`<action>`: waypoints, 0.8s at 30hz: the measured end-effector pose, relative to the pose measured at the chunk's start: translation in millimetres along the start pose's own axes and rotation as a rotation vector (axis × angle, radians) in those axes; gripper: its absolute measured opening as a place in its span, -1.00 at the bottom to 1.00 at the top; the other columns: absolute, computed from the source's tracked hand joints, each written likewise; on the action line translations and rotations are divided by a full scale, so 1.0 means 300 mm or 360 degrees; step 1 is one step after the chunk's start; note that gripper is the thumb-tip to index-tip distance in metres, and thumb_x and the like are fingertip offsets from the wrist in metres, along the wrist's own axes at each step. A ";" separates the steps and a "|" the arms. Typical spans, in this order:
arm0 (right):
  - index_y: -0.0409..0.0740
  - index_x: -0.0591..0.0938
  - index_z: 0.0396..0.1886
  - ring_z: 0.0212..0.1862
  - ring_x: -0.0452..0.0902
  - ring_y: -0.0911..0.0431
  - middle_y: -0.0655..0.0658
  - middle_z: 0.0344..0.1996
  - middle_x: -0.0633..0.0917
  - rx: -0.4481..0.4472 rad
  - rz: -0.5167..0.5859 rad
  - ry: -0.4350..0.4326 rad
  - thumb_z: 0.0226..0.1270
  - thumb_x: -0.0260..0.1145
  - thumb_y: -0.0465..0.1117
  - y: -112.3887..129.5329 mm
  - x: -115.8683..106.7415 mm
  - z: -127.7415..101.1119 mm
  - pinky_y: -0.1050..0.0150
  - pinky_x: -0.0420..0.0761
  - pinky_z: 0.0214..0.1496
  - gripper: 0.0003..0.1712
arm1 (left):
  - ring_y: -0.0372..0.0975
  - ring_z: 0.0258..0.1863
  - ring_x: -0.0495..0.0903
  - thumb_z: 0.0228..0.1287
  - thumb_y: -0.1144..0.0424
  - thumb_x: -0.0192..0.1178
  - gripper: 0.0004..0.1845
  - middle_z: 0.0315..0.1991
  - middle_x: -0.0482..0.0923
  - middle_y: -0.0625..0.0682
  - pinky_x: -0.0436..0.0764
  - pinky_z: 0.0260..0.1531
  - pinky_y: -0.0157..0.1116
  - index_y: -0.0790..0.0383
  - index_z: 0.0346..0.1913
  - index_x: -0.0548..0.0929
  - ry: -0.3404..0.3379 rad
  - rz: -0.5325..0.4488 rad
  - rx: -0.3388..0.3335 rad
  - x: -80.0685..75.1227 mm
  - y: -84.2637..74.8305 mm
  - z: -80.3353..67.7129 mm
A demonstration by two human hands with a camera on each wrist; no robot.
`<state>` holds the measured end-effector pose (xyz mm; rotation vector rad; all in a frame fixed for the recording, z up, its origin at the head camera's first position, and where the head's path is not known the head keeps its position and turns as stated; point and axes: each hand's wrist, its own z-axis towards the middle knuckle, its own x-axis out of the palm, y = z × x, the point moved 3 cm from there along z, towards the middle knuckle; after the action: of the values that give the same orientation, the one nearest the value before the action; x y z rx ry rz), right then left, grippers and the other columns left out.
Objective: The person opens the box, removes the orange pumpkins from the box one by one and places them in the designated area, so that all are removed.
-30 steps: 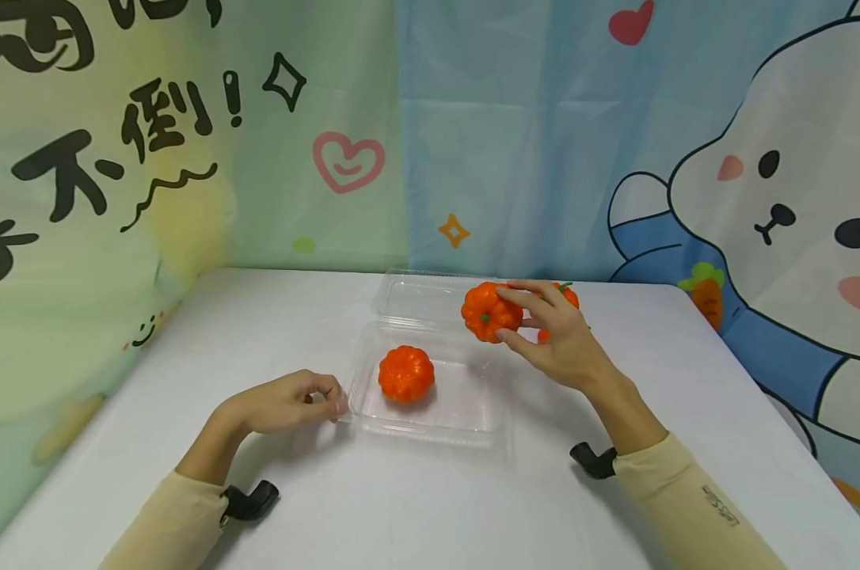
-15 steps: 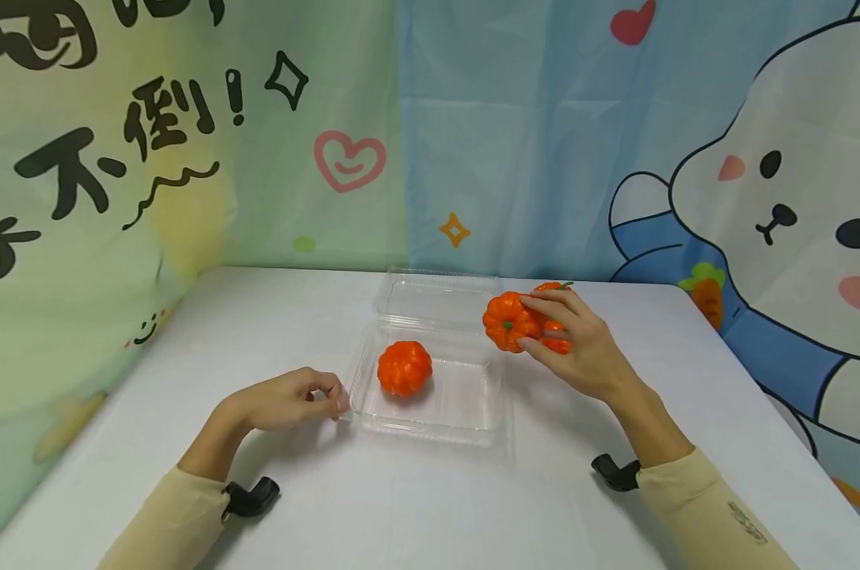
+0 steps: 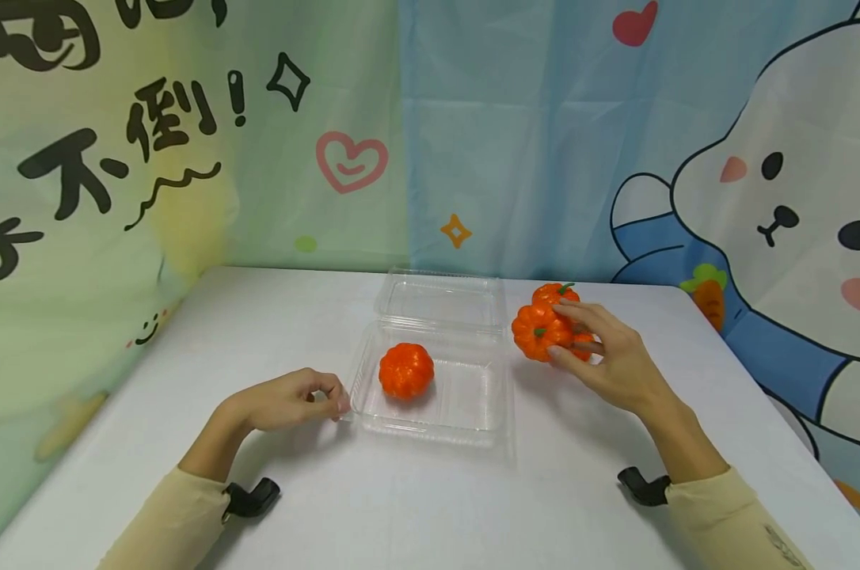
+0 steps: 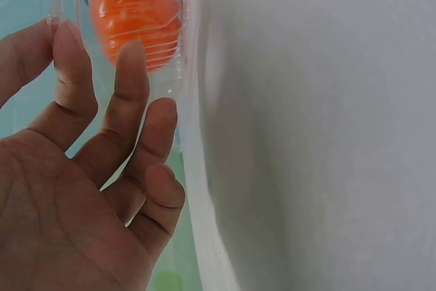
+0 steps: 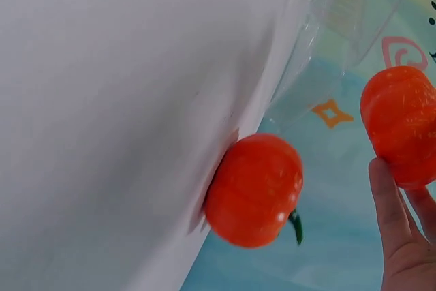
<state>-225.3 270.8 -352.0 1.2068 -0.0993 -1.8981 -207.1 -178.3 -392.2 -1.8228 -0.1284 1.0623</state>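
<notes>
My left hand [image 3: 291, 402] pinches the left edge of a clear plastic clamshell container [image 3: 466, 396] between thumb and index finger, as the left wrist view shows close up. The container lies with its lid [image 3: 440, 301] folded back. One small orange toy pumpkin [image 3: 406, 370] sits in its base, on the left side. My right hand [image 3: 618, 360] holds another orange pumpkin [image 3: 539, 332] above the table, right of the container, with thumb and fingertips. Behind the held one, partly hidden, are a pumpkin [image 3: 554, 294] with a green stem and more orange [image 3: 584, 342] by the fingers.
A white table [image 3: 430, 507] carries everything, with a printed cloth backdrop [image 3: 515, 158] along its far edge. Beyond my right hand, the right wrist view shows a pumpkin [image 5: 253, 190] resting on the tabletop. Black wrist mounts [image 3: 252, 499] stick out from both sleeves.
My right hand has carried its pumpkin rightward and a little down, from near the lid to in front of the other pumpkins. The left hand stays at the container's edge.
</notes>
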 end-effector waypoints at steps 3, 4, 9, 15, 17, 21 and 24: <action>-0.07 0.53 0.38 0.10 0.63 -0.08 -0.15 0.25 0.59 0.0022 -0.0060 0.0018 0.19 0.57 -0.32 -0.012 -0.014 -0.016 0.53 0.60 -0.07 -0.26 | -0.17 -0.20 0.50 0.49 0.23 0.10 -0.81 -0.19 0.70 0.01 0.41 -0.19 -0.30 0.15 -0.28 0.68 -0.0002 0.0008 -0.0002 0.000 -0.002 -0.002; -0.07 0.53 0.38 0.07 0.64 -0.08 -0.15 0.24 0.59 0.0027 -0.0077 0.0023 0.18 0.57 -0.31 -0.015 -0.018 -0.020 0.48 0.63 -0.09 -0.26 | -0.17 -0.19 0.50 0.49 0.23 0.10 -0.81 -0.19 0.70 0.01 0.41 -0.19 -0.30 0.16 -0.27 0.68 -0.0002 0.0010 -0.0001 0.000 -0.002 -0.002; -0.07 0.54 0.35 -0.04 0.66 -0.06 -0.15 0.19 0.60 0.0070 -0.0076 0.0054 0.18 0.58 -0.28 -0.027 -0.034 -0.047 0.15 0.75 -0.16 -0.28 | -0.17 -0.19 0.51 0.48 0.24 0.10 -0.81 -0.19 0.71 0.03 0.42 -0.17 -0.29 0.17 -0.27 0.68 -0.0002 0.0009 0.0009 -0.001 -0.004 -0.002; -0.06 0.53 0.39 -0.06 0.69 -0.14 -0.14 0.17 0.57 0.0130 -0.0054 0.0108 0.19 0.58 -0.24 -0.042 -0.050 -0.083 0.03 0.75 -0.19 -0.25 | -0.18 -0.22 0.49 0.49 0.23 0.12 -0.82 -0.20 0.70 0.02 0.40 -0.20 -0.31 0.12 -0.30 0.66 -0.0005 0.0011 0.0029 -0.005 -0.005 -0.002; -0.06 0.54 0.39 -0.07 0.70 -0.16 -0.13 0.16 0.56 0.0144 -0.0052 0.0122 0.19 0.58 -0.24 -0.046 -0.057 -0.093 0.03 0.75 -0.20 -0.26 | -0.19 -0.23 0.48 0.49 0.22 0.12 -0.82 -0.20 0.70 0.01 0.39 -0.22 -0.32 0.11 -0.31 0.65 -0.0003 0.0011 0.0019 -0.006 -0.006 -0.001; -0.08 0.57 0.34 -0.10 0.71 -0.16 -0.10 0.12 0.54 0.0172 -0.0064 0.0150 0.18 0.59 -0.22 -0.056 -0.069 -0.109 0.06 0.75 -0.21 -0.30 | -0.20 -0.25 0.47 0.50 0.21 0.12 -0.82 -0.21 0.70 0.02 0.38 -0.25 -0.33 0.12 -0.30 0.65 0.0000 0.0002 0.0012 -0.005 -0.007 0.000; -0.07 0.56 0.32 -0.10 0.71 -0.15 -0.11 0.11 0.53 0.0224 -0.0075 0.0204 0.20 0.59 -0.18 -0.067 -0.070 -0.120 0.08 0.75 -0.21 -0.31 | -0.20 -0.25 0.47 0.50 0.20 0.12 -0.82 -0.21 0.71 0.02 0.37 -0.25 -0.33 0.11 -0.30 0.65 -0.0002 -0.0005 0.0007 -0.004 -0.005 -0.001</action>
<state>-206.6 310.7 -365.9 1.4339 -0.1385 -1.8746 -207.1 -178.2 -390.3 -1.8175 -0.1294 1.0608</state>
